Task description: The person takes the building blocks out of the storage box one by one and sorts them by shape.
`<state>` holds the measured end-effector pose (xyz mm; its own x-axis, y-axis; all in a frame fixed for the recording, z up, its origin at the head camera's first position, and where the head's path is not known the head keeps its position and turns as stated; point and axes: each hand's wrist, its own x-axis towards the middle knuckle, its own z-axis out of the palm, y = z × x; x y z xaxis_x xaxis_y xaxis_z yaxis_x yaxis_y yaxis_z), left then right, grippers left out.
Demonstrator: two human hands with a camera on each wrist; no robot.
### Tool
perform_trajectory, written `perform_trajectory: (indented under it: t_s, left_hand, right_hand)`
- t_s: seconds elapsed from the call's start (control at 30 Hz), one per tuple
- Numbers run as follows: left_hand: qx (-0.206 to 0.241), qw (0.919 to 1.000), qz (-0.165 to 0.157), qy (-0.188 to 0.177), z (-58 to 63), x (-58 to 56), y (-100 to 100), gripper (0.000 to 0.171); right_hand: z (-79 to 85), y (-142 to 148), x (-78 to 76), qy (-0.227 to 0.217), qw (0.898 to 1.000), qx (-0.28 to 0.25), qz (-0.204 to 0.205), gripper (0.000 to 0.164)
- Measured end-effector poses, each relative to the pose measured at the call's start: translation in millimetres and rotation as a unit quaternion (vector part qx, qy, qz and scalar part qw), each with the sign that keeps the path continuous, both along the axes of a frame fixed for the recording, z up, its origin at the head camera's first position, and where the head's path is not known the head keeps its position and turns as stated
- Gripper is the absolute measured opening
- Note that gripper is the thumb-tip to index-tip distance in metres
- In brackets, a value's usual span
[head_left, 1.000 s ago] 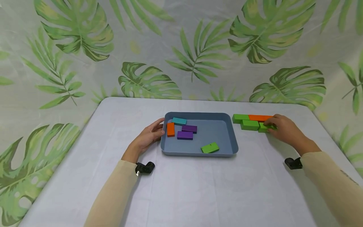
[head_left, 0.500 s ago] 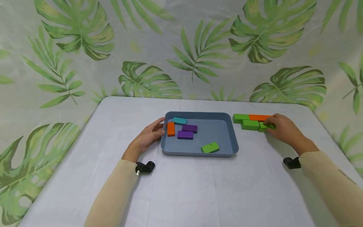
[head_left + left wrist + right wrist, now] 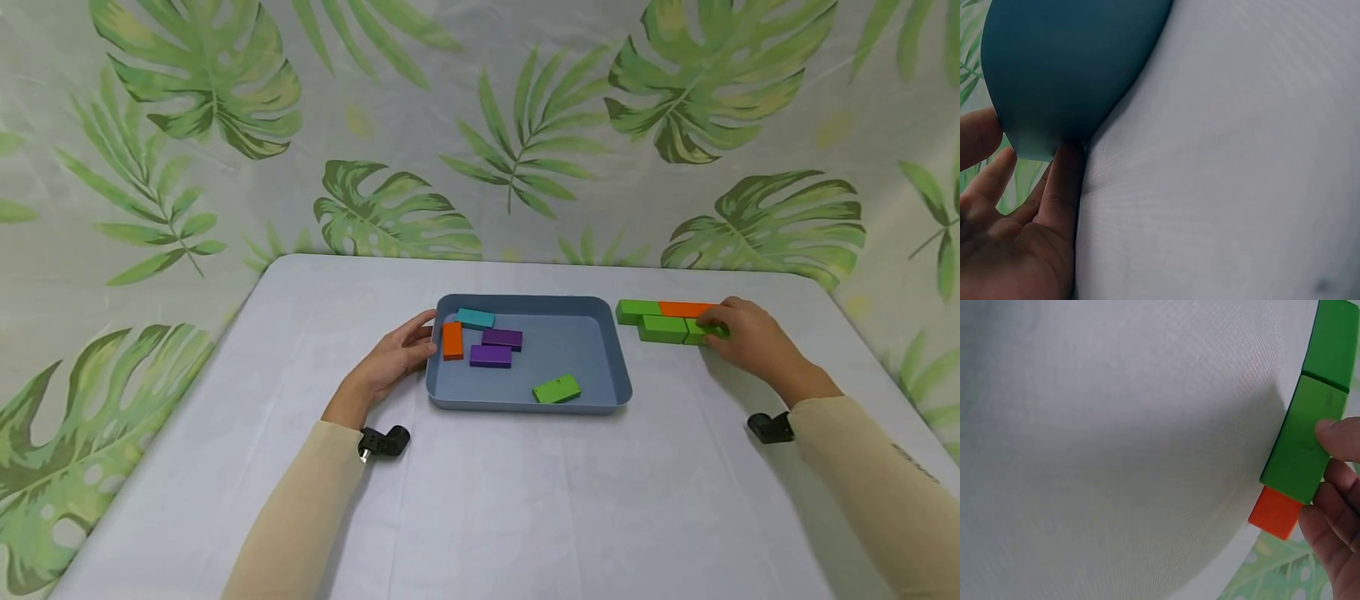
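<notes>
In the head view my right hand pinches a green block at its right end. The right wrist view shows the thumb on that block's top and fingertips along its side. Another green block sits end to end with it on the left. Behind this pair lie a further green block and an orange block, partly covered by the hand. My left hand rests against the left wall of a blue-grey tray, fingertips touching its outside in the left wrist view.
Inside the tray are a teal block, an orange block, two purple blocks and a tilted green block. A white cloth covers the table. A leaf-print curtain hangs behind it.
My right hand has pushed its green block slightly back, so its front face now lines up with the green block to its left. The left hand and tray have stayed put.
</notes>
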<state>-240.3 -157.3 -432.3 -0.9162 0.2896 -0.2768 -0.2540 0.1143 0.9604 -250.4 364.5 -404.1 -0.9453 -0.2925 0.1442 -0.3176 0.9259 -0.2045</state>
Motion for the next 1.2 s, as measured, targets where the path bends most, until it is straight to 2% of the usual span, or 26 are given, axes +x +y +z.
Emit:
perform_trajectory:
  t_s: [0.67, 0.93, 1.2]
  left_hand:
    - [0.013, 0.9998, -0.011, 0.004, -0.3, 0.2, -0.6, 0.066]
    - [0.009, 0.9999, -0.011, 0.01, -0.6, 0.3, -1.4, 0.066]
    - [0.012, 0.9997, -0.016, 0.011, -0.5, -0.1, -1.0, 0.066]
  right_hand:
    - [-0.6, 0.9, 1.8, 0.008, 1.0, -0.006, 0.002, 0.025]
    - [22.3, -9.5, 6.5, 0.06, 0.997, -0.011, 0.038, 0.025]
    - [43.3, -31.7, 9.4, 0.032, 0.999, -0.015, 0.04, 0.028]
